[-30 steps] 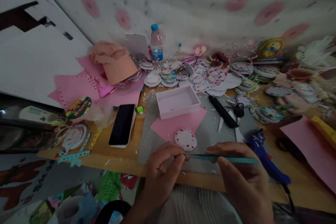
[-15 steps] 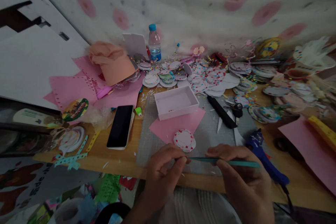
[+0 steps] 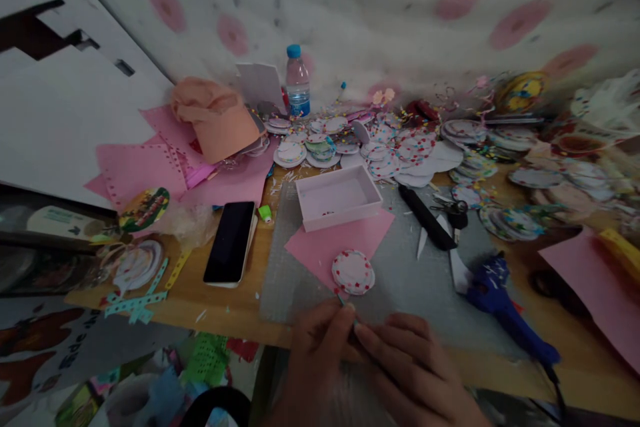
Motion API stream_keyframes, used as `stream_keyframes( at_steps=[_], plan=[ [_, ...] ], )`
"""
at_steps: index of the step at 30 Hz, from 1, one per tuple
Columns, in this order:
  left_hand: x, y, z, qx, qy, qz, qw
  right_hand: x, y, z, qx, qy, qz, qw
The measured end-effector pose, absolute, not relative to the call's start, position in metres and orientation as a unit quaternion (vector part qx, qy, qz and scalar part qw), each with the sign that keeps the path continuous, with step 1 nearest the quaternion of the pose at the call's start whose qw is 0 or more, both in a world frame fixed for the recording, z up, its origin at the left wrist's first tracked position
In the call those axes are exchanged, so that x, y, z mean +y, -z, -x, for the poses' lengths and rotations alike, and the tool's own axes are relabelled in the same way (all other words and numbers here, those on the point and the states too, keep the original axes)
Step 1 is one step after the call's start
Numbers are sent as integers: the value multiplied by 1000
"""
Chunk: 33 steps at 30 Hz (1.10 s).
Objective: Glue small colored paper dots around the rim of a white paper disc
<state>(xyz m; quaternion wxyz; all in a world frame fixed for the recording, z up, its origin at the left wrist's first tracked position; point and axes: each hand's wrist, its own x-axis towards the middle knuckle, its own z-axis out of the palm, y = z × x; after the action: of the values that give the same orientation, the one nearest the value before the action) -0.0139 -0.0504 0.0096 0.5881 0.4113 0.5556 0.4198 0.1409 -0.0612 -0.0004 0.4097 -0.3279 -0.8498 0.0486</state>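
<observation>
My left hand is closed in a pinch, thumb against index finger. From between these fingertips pokes the narrow end of a slim teal tool. My right hand presses its closed fingers up against the left, and a sliver of teal shows between the two hands. Most of the tool is hidden, as is anything small in the pinch. Just beyond the fingers lies a round white disc edged with red dots. It overlaps a pink paper sheet on the grey cutting mat.
An open white box rests on the pink sheet. To the right are a black-handled cutter, keys and a blue glue gun. A phone lies left; a bottle and many decorated discs line the back.
My right hand has moved left and down to meet my left hand. The teal tool, earlier stretched sideways between them, is now turned and largely covered by fingers.
</observation>
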Motion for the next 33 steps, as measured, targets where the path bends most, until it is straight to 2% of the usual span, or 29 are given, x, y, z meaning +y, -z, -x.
stream_keyframes(
  at_steps=[3, 5, 9, 12, 15, 18, 21, 23, 27, 28, 31, 33],
  plan=[
    [-43, -11, 20, 555, -425, -419, 580, -61, 9, -136, -829, -79, 317, 454],
    [-36, -13, 25, 558, -430, -437, 559, -67, 16, -136, -783, -192, 369, 462],
    [-29, -15, 31, 541, -418, -499, 533, -79, 20, -134, -670, -442, 464, 375],
    [-31, -15, 29, 514, -399, -525, 548, -78, 14, -124, -601, -534, 496, 329],
    [-33, -16, 25, 515, -403, -522, 548, -71, 8, -111, -555, -582, 474, 360],
    [-33, -17, 22, 517, -402, -518, 550, -69, 8, -100, -546, -548, 469, 427],
    [-34, -17, 20, 509, -401, -530, 547, -72, 12, -95, -564, -495, 478, 457],
    [-34, -15, 19, 510, -402, -536, 540, -73, 15, -95, -576, -474, 492, 448],
    [-34, -11, 24, 544, -417, -522, 508, -68, 15, -125, -642, -445, 502, 372],
    [-33, -9, 27, 554, -422, -515, 500, -65, 16, -141, -659, -412, 515, 362],
    [-27, -2, 39, 572, -415, -509, 492, -62, 27, -208, -667, -187, 640, 334],
    [-23, 3, 47, 574, -401, -514, 495, -63, 41, -258, -649, -52, 706, 278]
  ],
)
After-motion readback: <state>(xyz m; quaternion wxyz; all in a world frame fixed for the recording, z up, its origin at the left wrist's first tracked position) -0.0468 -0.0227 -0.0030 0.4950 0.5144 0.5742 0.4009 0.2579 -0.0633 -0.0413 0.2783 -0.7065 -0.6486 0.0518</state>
